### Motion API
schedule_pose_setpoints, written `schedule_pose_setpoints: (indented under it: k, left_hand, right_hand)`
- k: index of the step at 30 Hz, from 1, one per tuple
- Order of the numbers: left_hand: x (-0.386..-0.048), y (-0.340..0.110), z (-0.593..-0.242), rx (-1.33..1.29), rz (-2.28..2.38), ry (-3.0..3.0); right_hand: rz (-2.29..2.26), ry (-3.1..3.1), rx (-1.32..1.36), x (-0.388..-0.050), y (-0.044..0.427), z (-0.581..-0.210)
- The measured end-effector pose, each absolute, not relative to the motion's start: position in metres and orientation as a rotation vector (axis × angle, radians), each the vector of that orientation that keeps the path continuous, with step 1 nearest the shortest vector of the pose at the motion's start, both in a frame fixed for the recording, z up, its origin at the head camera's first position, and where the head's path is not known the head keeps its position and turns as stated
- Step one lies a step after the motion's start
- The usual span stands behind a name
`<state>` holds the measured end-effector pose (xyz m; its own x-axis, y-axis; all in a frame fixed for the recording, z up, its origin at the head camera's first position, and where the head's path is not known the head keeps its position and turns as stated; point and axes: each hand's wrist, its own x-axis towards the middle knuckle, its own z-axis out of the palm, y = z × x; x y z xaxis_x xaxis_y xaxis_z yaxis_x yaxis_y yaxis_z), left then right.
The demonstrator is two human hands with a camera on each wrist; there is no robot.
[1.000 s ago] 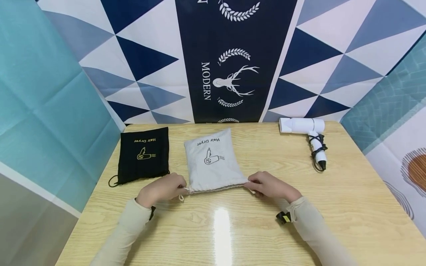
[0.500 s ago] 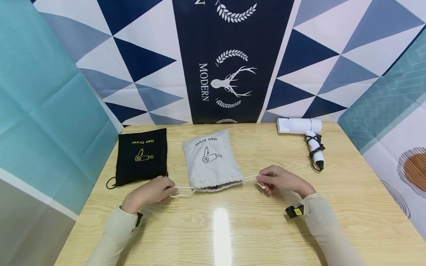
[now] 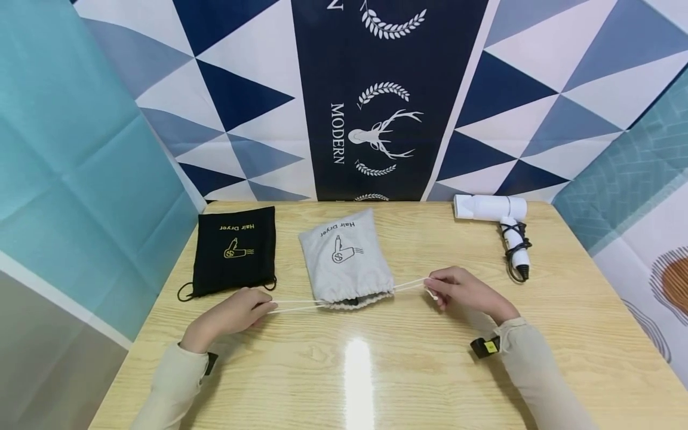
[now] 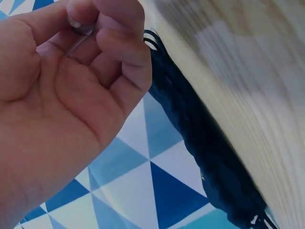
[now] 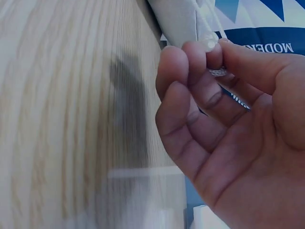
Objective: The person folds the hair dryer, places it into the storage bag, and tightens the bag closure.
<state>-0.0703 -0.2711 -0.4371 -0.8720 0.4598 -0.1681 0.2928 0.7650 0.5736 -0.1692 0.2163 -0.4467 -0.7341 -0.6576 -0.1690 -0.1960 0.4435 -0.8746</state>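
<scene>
A light grey drawstring bag (image 3: pixel 346 263), printed "Hair Dryer", lies on the table with its gathered mouth towards me. The mouth gapes a little and shows something dark inside. From its left corner a white drawstring (image 3: pixel 298 303) runs taut to my left hand (image 3: pixel 231 316), which pinches it between thumb and fingers. On the other side my right hand (image 3: pixel 464 292) pinches the right drawstring (image 3: pixel 410 283), and a short end hangs below the fingers. In the right wrist view, the thumb and forefinger of my right hand (image 5: pixel 228 109) meet on the cord.
A black "Hair Dryer" drawstring bag (image 3: pixel 235 251) lies flat at the left, its cord loops near my left hand. At the back right is a white hair dryer (image 3: pixel 490 208) with its black cable (image 3: pixel 517 243) wrapped round the handle. A patterned backdrop (image 3: pixel 376 107) stands behind the table.
Both hands have moved apart, from the bag's mouth corners outwards, drawing the white strings out. The bag's mouth has bunched up and narrowed.
</scene>
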Motion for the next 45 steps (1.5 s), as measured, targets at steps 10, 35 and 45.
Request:
schedule_pose_setpoints:
  k: [10,35,45]
  left_hand:
    - [-0.063,-0.279,-0.438,0.528,0.791,2.683]
    - [-0.054,-0.294,-0.443,0.414,0.887,2.627]
    - [-0.046,-0.290,-0.445,0.419,0.849,2.679]
  right_hand:
    - [-1.247,2.277,-0.720,-0.175,0.234,-0.448]
    - [-1.177,2.601,-0.578,-0.183,0.267,-0.447]
    - [-1.071,2.785,-0.596,-0.169,0.256,-0.454]
